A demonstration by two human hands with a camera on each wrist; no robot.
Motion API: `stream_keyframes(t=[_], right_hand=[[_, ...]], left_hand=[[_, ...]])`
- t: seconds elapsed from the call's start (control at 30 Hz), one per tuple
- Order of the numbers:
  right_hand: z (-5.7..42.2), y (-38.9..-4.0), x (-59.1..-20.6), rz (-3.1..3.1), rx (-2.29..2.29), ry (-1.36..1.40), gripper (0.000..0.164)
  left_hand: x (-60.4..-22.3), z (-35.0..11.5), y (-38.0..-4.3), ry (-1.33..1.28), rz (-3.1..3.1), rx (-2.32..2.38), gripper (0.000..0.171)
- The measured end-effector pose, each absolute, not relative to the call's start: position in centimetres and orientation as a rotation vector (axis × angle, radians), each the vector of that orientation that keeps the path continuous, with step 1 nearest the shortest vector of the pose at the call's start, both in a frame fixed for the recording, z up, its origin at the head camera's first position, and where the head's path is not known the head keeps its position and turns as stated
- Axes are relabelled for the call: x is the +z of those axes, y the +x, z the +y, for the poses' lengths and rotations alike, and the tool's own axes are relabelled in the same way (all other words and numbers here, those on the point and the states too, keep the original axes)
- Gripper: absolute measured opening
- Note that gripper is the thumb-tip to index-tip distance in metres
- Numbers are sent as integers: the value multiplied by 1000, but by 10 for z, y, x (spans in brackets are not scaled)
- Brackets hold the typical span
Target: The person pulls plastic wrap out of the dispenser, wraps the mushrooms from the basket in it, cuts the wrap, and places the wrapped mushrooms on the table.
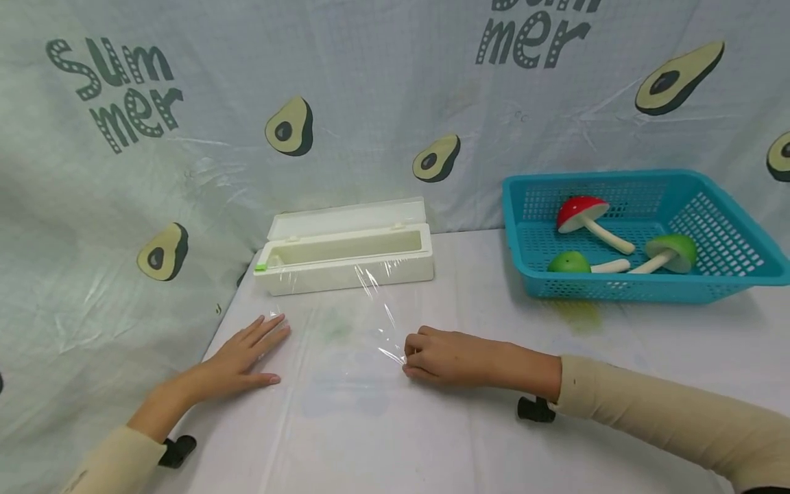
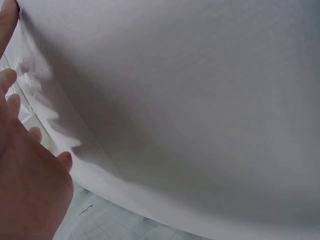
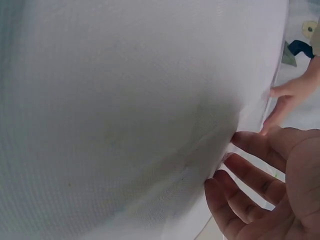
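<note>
A sheet of clear plastic wrap (image 1: 387, 312) comes out of a long white wrap dispenser box (image 1: 352, 276) and lies toward me over the table. My right hand (image 1: 453, 357) pinches the sheet's near right corner with curled fingers, and creases run from there up to the box. In the right wrist view its fingertips (image 3: 241, 139) are close to the white surface. On the left side of the sheet my left hand (image 1: 237, 363) rests flat, fingers spread, fingertips at the film's edge. The left wrist view shows only part of this hand (image 2: 30, 185).
The dispenser's lid (image 1: 345, 218) stands raised at the back. A green slider (image 1: 261, 267) sits at its left end. To the right is a blue basket (image 1: 629, 288) with several toy mushrooms (image 1: 583, 211). A printed curtain (image 1: 370, 103) hangs behind the white table (image 1: 401, 446).
</note>
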State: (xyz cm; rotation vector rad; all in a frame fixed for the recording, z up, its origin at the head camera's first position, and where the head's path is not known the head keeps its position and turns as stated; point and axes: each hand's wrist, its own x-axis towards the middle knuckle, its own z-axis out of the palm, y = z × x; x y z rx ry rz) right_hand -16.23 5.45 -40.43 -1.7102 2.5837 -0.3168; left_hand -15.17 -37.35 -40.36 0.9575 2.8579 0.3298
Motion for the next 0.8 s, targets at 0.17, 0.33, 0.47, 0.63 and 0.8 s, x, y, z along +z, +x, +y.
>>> stream_keyframes(t=[0.17, 0.33, 0.47, 0.63, 0.8], right_hand=[[59, -164, -406, 2567, -367, -1815, 17], [59, -163, -409, 2595, -352, -1813, 21], [60, -161, -408, 2605, -293, -1792, 23], [68, -162, -395, 2607, -330, -1787, 23], [85, -172, -363, 2697, -367, -1812, 22]], left_hand=[[-401, -374, -147, 769, 2796, 393, 82], [-399, -372, -147, 684, 2759, 396, 84], [-399, -373, -149, 681, 2737, 429, 84], [-405, -378, -153, 745, 2738, 476, 85], [-406, -379, -155, 707, 2715, 514, 86]])
